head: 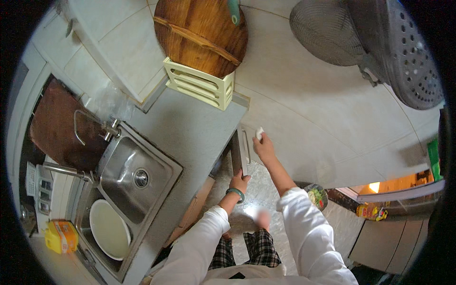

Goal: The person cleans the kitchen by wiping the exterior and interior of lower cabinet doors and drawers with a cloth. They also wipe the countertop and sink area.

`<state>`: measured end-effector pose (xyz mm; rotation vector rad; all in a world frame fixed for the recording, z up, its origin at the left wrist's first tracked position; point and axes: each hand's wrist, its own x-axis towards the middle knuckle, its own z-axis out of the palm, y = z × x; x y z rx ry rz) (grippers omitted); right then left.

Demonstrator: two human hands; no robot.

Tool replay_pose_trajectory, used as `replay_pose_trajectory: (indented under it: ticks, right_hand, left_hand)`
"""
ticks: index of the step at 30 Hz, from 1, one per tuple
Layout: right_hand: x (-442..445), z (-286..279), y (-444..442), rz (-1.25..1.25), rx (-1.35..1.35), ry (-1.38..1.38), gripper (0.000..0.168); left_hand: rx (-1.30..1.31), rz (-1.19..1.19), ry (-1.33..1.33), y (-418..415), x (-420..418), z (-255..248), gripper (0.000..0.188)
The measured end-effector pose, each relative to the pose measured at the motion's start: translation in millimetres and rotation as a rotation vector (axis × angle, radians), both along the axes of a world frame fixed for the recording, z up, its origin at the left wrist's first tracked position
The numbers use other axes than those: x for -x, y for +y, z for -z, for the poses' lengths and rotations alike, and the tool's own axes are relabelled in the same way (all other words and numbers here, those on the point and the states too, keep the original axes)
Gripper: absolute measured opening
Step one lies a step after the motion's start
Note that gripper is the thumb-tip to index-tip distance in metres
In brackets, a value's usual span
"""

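A pulled-out drawer with a metal handle stands out from under the grey countertop. My left hand, with a green bangle at the wrist, grips the near end of the drawer's front. To the right of the handle, my right hand is raised, a small white piece of cloth or tissue pinched in its fingers. What lies inside the drawer is mostly hidden.
Left of the drawer, a steel double sink holds a white basin. A round wooden lid stands in a cream rack on the countertop's far end. Dark pans hang at upper right; a bowl of chopped greens sits at right.
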<state>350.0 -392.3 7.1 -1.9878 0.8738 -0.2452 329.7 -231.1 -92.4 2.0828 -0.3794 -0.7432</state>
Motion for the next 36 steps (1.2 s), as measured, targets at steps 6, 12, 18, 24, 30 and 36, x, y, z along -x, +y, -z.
replay_pose_trajectory:
  ticks: [6,12,18,24,30,36]
  right_hand:
    - [-48,60,-7,-0.307,0.684,-0.042,0.036]
    - [-24,64,-24,-0.415,0.662,-0.136,0.037]
    - [101,42,-23,-0.649,0.483,-0.136,0.031]
    - [51,33,-27,-0.730,0.533,-0.045,0.032]
    - [-62,58,-34,-0.497,0.631,-0.152,0.024]
    - [1,63,-29,-0.697,0.814,-0.283,0.019]
  left_hand:
    - [-0.025,-0.095,-0.057,-32,31,-15,0.054]
    - [0.011,-0.208,0.049,-80,56,-30,0.052]
    - [0.030,-0.292,-0.078,-85,70,-3,0.038]
    - [0.127,-0.339,-0.028,-87,69,-27,0.046]
    - [0.079,-0.296,-0.020,-89,68,-15,0.054]
    - [0.167,-0.339,-0.063,-88,72,-20,0.049]
